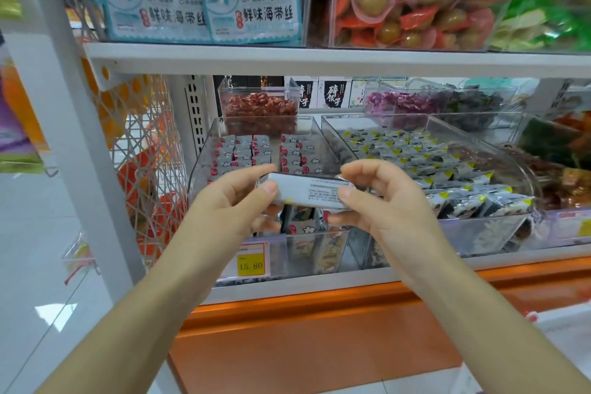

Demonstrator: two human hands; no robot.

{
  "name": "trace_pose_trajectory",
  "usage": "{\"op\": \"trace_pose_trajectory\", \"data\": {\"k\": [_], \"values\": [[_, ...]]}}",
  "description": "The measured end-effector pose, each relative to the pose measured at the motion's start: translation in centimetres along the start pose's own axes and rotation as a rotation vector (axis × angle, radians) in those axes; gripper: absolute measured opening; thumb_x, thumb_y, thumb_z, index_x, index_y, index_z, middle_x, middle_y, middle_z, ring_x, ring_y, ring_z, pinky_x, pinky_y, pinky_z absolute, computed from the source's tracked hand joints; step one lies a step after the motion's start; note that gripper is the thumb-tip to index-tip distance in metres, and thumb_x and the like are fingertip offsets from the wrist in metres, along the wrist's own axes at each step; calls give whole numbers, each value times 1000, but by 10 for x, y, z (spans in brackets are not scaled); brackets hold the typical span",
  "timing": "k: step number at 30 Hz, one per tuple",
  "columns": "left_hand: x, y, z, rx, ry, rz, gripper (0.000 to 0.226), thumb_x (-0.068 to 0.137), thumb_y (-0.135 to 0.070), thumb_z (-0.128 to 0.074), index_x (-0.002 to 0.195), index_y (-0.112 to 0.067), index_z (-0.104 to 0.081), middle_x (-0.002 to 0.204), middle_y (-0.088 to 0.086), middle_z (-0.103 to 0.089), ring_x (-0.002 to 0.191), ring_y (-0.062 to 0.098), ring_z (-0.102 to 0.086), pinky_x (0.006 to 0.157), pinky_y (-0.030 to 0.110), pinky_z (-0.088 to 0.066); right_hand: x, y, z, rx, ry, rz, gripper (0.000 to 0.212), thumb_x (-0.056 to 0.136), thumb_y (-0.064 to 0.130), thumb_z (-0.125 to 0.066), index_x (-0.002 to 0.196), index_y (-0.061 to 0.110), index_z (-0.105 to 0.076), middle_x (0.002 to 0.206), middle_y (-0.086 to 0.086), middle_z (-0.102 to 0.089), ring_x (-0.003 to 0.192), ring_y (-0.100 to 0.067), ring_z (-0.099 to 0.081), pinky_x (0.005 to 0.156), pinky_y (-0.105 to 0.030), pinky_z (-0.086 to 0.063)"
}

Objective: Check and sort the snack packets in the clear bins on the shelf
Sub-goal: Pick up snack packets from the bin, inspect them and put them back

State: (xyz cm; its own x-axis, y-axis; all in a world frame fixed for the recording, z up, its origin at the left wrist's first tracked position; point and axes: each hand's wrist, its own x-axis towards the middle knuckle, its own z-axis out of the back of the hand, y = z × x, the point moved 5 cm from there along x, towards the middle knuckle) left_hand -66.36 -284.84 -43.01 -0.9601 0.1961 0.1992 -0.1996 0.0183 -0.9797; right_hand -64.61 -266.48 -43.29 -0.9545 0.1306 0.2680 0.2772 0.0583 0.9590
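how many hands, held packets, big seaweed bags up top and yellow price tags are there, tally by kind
hands: 2, left hand and right hand
silver-grey printed snack packet pinched between them: 1
big teal-and-white seaweed bags on the upper shelf: 2
yellow price tag reading 15.80: 1
total: 6
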Motion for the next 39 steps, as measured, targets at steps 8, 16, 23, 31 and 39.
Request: {"op": "trace_pose_trajectory", "data": {"k": [8, 16, 23, 31, 39], "values": [[-4, -7, 2, 80, 63, -45, 33, 84, -16, -60, 112, -33, -62, 88, -8, -73, 80, 9, -70, 64, 12, -51, -1, 5, 2, -99, -30, 61, 12, 82, 9, -67, 75, 16, -71, 77, -2, -71, 78, -18, -69, 62, -29, -58], [-7, -11, -4, 243, 70, -93, 19, 83, -19, -64, 98, -31, -67, 86, -10, -71, 75, 3, -66, 62, 13, -52, -3, 11, 6, -355, -160, 185, 20, 81, 18, -69, 62, 14, -65, 69, -8, -65, 73, -26, -64, 68, -42, -57], [-2, -13, 4, 329, 38, -78, 10, 82, -26, -65, 74, -25, -72, 75, -2, -71, 64, 18, -67, 58, 23, -55, -7, 15, -2, -386, -79, 220, 18, 81, 15, -68, 64, 17, -66, 68, -3, -65, 59, -7, -56, 54, -16, -46], [-1, -21, 12, 384, 85, -89, 27, 84, -25, -64, 59, -17, -71, 55, -2, -65, 53, 14, -66, 53, 18, -52, -6, 14, -6, -342, 3, 192, 14, 81, 11, -68, 67, 11, -68, 70, -3, -67, 61, -3, -58, 56, -14, -47], [0, -21, 13, 413, 58, -157, 22, 85, -19, -62, 66, -12, -70, 58, 17, -56, 51, 15, -59, 50, 13, -51, -1, 4, -5, -140, 106, -28, 19, 89, 9, -59, 74, 4, -70, 72, -5, -73, 67, -18, -71, 55, -27, -57]]}}
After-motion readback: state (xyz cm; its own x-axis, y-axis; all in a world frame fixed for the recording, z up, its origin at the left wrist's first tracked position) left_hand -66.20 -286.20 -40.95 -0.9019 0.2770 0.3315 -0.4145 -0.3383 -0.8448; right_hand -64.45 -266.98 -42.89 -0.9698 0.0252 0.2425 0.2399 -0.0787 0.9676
